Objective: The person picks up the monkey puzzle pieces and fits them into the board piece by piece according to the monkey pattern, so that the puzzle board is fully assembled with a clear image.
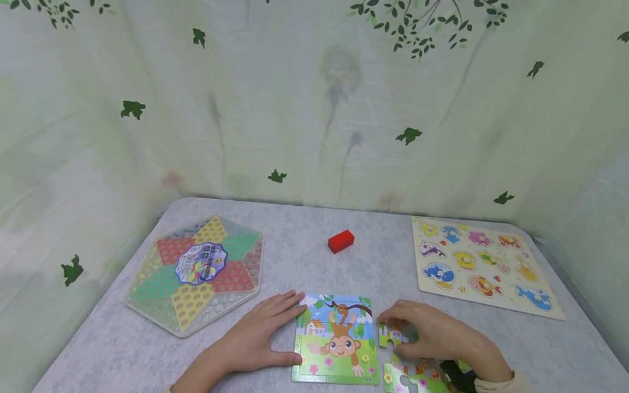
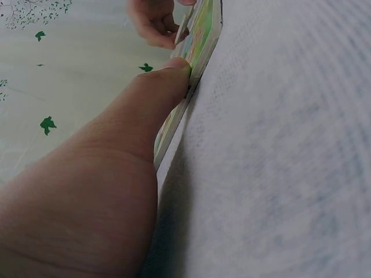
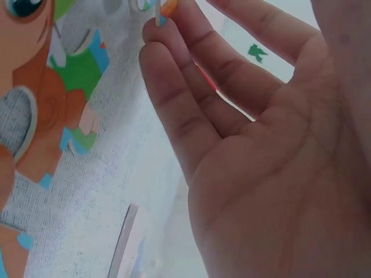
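Observation:
A square jigsaw puzzle (image 1: 339, 349) with a monkey on it lies in front of me, its picture filled in. My left hand (image 1: 257, 333) rests at its left side, fingers extended to the upper corner and the thumb (image 2: 174, 72) on the lower edge. Just right of the puzzle, my right hand (image 1: 432, 333) pinches a puzzle piece (image 1: 386, 335) by its edge between thumb and fingers. In the left wrist view that piece (image 2: 182, 28) stands on edge. Loose puzzle pieces (image 1: 393, 376) lie below the right hand, partly hidden by it and its black wrist strap.
A hexagonal Chinese checkers set (image 1: 152, 273) in clear plastic lies at the left. At the back middle sits a red block (image 1: 341, 241). A wooden animal peg puzzle board (image 1: 457, 292) lies at the right. A leaf-patterned curtain (image 1: 304, 109) hangs behind the table.

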{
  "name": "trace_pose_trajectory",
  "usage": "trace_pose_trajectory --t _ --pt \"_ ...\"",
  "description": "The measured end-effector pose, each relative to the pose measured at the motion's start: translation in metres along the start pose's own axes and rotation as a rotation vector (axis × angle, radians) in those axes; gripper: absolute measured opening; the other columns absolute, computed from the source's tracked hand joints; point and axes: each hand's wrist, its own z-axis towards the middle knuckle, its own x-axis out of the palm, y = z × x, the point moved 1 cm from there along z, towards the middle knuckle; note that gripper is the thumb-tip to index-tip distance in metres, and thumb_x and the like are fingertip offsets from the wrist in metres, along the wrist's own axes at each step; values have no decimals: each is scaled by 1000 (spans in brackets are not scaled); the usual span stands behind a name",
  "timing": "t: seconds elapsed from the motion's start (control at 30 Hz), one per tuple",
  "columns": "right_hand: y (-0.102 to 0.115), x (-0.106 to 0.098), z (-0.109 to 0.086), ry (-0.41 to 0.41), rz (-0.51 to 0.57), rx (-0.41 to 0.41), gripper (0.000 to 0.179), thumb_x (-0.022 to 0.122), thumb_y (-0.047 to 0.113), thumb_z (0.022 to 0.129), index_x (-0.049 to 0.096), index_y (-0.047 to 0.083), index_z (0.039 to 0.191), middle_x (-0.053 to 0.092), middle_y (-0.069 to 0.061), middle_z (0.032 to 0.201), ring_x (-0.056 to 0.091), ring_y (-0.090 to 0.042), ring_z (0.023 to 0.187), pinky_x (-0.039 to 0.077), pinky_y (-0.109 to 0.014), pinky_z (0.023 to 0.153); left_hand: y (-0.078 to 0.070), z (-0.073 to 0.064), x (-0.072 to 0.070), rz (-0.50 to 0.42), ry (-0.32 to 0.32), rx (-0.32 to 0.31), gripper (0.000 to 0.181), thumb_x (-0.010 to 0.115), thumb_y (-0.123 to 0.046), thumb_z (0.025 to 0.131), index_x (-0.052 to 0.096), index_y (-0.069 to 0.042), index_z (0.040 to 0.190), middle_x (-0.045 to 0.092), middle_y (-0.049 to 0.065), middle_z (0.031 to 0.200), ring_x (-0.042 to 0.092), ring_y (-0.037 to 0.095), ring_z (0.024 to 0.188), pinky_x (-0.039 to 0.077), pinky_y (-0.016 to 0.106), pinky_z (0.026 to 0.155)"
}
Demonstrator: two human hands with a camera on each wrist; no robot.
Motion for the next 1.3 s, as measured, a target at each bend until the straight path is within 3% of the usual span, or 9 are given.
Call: trace_pose_trajectory --t 0.3,0.43,0.67,0.9,1.03,1.3 --pt "14 -3 4 -28 -55 -5 44 80 29 91 67 25 133 61 17 115 56 0 97 55 -26 84 0 1 1 26 -9 6 90 64 -75 86 48 -21 156 34 -5 168 29 22 156 32 54 123" --pt "22 -4 10 -52 -75 -23 51 80 27 91 63 19 138 59 17 109 54 -2 96 53 -26 85 1 1 1 14 -4 3 90 65 -75 86 47 -21 156 34 -5 168 28 21 157 31 54 123" --pt "32 -2 19 -89 -144 -85 40 78 23 92 69 20 131 61 17 112 55 -2 97 54 -24 85 -1 1 1 7 -3 4 89 65 -74 86 48 -21 156 34 -4 168 28 23 156 31 55 123" --pt "45 -3 29 -112 -193 -153 40 76 18 92 69 19 131 65 11 118 58 -6 99 56 -26 86 -1 1 0 15 -12 6 89 65 -74 86 48 -21 155 35 -4 167 29 23 156 32 54 123" --pt "51 -2 36 -109 -200 -167 42 76 17 91 68 20 133 65 9 118 58 -8 95 54 -22 81 -1 1 0 12 -11 5 89 65 -74 86 48 -21 156 35 -4 168 29 23 156 31 54 123" --pt "60 3 47 -99 -210 -185 42 78 21 92 69 20 132 66 6 119 59 -6 98 56 -23 85 -1 1 0 16 -16 12 90 66 -74 86 47 -20 156 36 -4 167 30 23 156 32 53 123"
